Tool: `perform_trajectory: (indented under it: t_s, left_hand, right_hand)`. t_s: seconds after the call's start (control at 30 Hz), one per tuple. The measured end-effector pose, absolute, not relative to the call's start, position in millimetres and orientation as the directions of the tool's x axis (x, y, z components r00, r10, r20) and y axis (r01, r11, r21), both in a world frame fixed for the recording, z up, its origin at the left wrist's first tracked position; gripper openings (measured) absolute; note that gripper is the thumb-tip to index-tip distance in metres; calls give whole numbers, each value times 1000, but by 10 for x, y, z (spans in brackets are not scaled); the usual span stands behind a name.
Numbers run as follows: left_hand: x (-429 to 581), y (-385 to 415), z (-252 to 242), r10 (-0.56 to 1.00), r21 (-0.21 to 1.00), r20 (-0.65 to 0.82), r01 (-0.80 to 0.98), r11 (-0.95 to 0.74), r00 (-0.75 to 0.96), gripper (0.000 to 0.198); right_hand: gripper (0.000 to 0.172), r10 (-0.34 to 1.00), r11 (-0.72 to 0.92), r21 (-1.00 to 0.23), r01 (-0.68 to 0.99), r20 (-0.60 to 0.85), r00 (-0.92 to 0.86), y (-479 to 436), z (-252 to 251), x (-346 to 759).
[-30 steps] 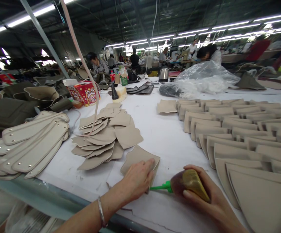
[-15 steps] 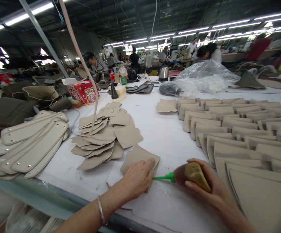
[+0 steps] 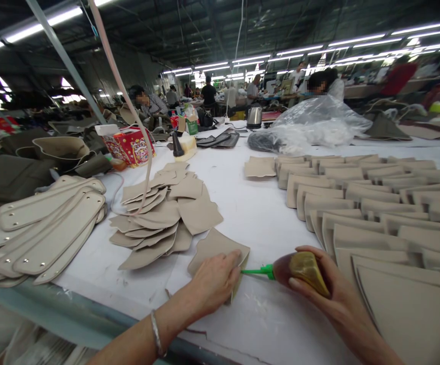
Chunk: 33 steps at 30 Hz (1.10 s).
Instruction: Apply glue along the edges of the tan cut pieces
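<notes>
My left hand (image 3: 217, 278), a silver bangle on its wrist, presses down on a beige leather piece (image 3: 214, 246) near the table's front edge. Its fingers are together and bent over the piece's right edge, which shows a strip of the underside; the fingertips are partly hidden. In my right hand (image 3: 324, 284) lies a squeeze bottle (image 3: 299, 274) of brownish-yellow liquid, tipped sideways. Its thin green nozzle (image 3: 260, 270) points left and ends right beside my left fingers, at the piece's edge.
Loose beige pieces (image 3: 162, 213) lie heaped behind my left hand. Folded beige pieces (image 3: 357, 203) stand in rows at right. Long studded straps (image 3: 60, 233) are stacked at left. A pink hose (image 3: 123, 91) hangs onto the heap. A red box (image 3: 130, 147) and plastic bag (image 3: 318, 124) sit farther back.
The camera view has shifted very slightly. Both hands, the leather piece and the bottle keep nearly the same places, with the nozzle still at the piece's edge.
</notes>
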<state>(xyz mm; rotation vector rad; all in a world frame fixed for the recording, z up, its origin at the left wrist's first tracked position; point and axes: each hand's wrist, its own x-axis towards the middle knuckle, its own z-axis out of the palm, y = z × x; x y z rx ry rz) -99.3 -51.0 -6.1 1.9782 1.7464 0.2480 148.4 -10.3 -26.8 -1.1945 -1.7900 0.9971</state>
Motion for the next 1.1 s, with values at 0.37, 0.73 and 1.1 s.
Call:
perform_trajectory:
  t_s: [0.37, 0.73, 1.1]
  left_hand:
    - [-987, -498, -41, 969, 478, -194, 878, -43, 153, 44]
    - [-1024, -504, -64, 973, 560, -182, 828, -16, 142, 45]
    - [-1548, -374, -85, 940, 312, -124, 886, 342, -319, 37]
  right_hand:
    - [50, 936, 254, -907, 335, 144, -320, -72, -278, 1456]
    - [50, 963, 103, -983, 153, 61, -261, 74, -356, 1505]
    - [36, 881, -463, -514, -722, -359, -309, 146, -348, 1613]
